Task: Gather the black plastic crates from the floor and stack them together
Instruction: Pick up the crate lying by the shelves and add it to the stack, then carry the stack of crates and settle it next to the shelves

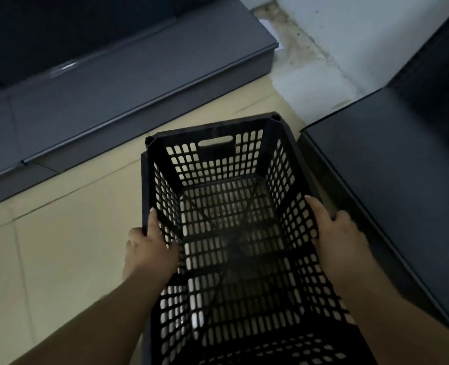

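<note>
A black plastic crate (218,164) with slotted walls and base fills the middle of the head view, open side up, above the beige tiled floor. My left hand (149,248) grips its left rim, thumb inside the wall and fingers outside. My right hand (336,233) grips the right rim the same way. A handle slot shows in the far wall. The crate's near end runs out of the frame at the bottom. Whether another crate sits under it cannot be told.
A long dark grey shelf base (128,85) runs along the floor at the left and back. Another dark unit (391,164) stands close at the right. The white wall corner (331,46) lies behind. Open floor (60,246) spreads to the left.
</note>
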Demonstrator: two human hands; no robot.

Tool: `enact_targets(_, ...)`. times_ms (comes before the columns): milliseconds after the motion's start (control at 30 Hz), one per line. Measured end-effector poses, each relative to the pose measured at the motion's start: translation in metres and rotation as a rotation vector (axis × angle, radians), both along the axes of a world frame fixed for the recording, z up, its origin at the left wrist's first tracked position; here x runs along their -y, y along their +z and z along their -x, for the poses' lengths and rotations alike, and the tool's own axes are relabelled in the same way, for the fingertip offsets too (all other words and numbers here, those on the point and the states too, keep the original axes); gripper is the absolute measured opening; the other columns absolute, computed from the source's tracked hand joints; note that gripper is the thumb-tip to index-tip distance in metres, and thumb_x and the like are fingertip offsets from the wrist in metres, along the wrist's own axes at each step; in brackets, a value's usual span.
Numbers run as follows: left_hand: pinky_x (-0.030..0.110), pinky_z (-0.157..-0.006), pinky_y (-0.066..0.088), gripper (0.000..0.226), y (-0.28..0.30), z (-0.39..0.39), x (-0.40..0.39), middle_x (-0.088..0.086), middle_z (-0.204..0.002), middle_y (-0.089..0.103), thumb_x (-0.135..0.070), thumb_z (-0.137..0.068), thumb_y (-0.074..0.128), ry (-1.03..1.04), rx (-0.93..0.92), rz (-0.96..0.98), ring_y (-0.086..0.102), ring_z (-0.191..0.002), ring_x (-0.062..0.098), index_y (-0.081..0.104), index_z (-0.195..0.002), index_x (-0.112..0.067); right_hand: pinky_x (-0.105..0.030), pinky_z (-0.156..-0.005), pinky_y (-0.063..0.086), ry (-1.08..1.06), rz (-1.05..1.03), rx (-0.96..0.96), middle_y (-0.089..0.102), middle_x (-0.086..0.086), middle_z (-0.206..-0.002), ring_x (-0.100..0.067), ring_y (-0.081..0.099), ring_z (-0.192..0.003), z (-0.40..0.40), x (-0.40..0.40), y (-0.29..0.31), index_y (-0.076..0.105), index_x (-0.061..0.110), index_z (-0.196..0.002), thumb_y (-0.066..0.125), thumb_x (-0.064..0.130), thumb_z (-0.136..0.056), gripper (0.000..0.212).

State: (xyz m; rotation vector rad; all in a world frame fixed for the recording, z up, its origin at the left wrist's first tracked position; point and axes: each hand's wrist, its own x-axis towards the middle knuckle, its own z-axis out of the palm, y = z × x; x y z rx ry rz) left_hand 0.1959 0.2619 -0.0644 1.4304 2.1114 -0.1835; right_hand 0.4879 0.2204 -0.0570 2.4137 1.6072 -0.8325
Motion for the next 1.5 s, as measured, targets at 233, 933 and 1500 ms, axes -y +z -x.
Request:
enact_targets(233,0.039,-0.078,0.05,0.073,0.087,0.024,-0.02,0.008,-0.129,0.041,-0.042,-0.091,0.05,-0.236,-0.048,-0.11,0.054,-0.106,0.027,0.008,-0.15,-0.034,-0.029,-0.082,0.038,-0.17,-0.044,0.06,0.041,-0.013,-0.115,-0.018,0.037,-0.089,0.023,0.037,0.088,0.001,0.03,-0.152,0.05,0.014,-0.092,0.079)
enact_targets(933,0.04,-0.082,0.045,0.067,0.568,0.085,0.007,0.011,-0.126,0.048,-0.033,-0.09,0.057,-0.953,0.238,-0.49,0.053,-0.108,0.029,0.023,-0.147,-0.032,-0.036,-0.072,0.043,-0.785,-0.426,0.324,0.044,-0.01,-0.112,-0.029,0.049,-0.097,0.207,0.242,0.574,0.014,0.03,-0.151,0.055,0.012,-0.09,0.076)
enact_targets(1500,0.038,-0.083,0.046,0.064,0.77,0.032,0.156,0.019,-0.117,0.059,-0.036,-0.084,0.067,-1.246,0.349,-0.704,0.057,-0.105,0.036,0.04,-0.139,-0.016,-0.041,-0.084,0.047,-0.899,-0.635,0.636,0.052,-0.017,-0.115,-0.038,0.052,-0.106,0.202,0.427,0.756,0.032,0.022,-0.146,0.056,0.013,-0.087,0.064)
